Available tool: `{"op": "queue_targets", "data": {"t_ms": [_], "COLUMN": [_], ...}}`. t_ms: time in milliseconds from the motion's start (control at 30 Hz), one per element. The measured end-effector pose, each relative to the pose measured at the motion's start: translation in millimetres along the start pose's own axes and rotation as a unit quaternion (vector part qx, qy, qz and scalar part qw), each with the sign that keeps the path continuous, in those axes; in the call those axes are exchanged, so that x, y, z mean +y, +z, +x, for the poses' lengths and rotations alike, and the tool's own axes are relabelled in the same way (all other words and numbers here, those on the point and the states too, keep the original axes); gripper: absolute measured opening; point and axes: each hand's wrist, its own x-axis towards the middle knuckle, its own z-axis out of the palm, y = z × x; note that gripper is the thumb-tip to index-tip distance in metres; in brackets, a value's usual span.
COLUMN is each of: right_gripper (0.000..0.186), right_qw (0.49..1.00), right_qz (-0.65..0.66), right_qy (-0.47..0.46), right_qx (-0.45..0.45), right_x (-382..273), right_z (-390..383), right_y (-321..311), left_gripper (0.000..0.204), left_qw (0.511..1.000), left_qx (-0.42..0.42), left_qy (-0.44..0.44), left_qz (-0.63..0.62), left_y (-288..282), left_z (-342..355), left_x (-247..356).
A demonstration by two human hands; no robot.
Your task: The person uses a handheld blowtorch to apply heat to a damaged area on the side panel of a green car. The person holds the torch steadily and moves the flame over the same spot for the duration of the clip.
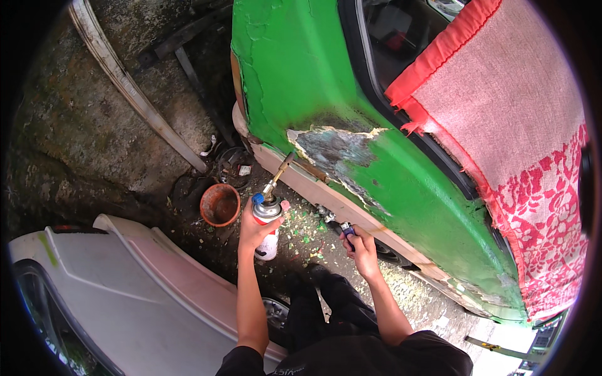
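My left hand [251, 229] is wrapped round a white and red gas torch [268, 210], which stands roughly upright. Its brass nozzle [278, 175], with a blue knob at the base, points toward the damaged patch [338, 150] on the green car [295, 75]. I see no flame at the tip. In that patch the paint has peeled, leaving grey, scorched metal with ragged pale edges. My right hand [364, 248] is closed on a small dark blue lighter [348, 230], held apart from the torch and lower than the patch.
A pinkish-red patterned towel [501, 94] drapes over the car's window. Near the torch sits a terracotta pot [220, 204] on the ground, among scattered paint flakes [307, 232]. A whitish car panel [144, 282] stands at lower left; a long metal strip [128, 84] leans behind.
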Motion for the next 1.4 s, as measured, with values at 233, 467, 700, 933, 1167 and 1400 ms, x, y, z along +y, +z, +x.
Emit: {"op": "queue_targets", "data": {"t_ms": [233,467,700,933,1167,1400], "right_gripper": [0.021,0.021,0.021,0.023,0.023,0.023], "right_qw": [1.000,1.000,1.000,1.000,1.000,0.999], "right_qz": [-0.007,-0.008,-0.004,-0.016,-0.022,-0.025], "right_qy": [0.003,-0.004,-0.005,-0.007,0.011,0.014], "right_qx": [-0.008,-0.005,-0.011,-0.011,-0.013,-0.018], "right_x": [-3.8,-1.4,0.7,2.6,1.9,7.5], "right_z": [-0.7,-0.6,0.1,1.4,0.8,3.3], "right_y": [1.1,0.6,-1.1,-0.3,-1.4,-1.0], "left_gripper": [0.050,0.050,0.050,0.052,0.053,0.053], "left_qw": [1.000,1.000,0.999,1.000,1.000,0.997], "left_qx": [0.001,-0.010,0.009,0.006,0.023,0.017], "left_qy": [0.011,0.001,0.017,-0.010,-0.016,-0.044], "left_qz": [0.019,0.021,0.026,0.028,-0.009,-0.056], "left_y": [0.1,7.0,0.9,-0.3,4.4,6.5], "left_z": [1.6,-2.3,4.5,0.1,-0.5,-1.7], "left_x": [-0.9,-2.2,-9.9,-16.8,-28.1,-26.5]}}
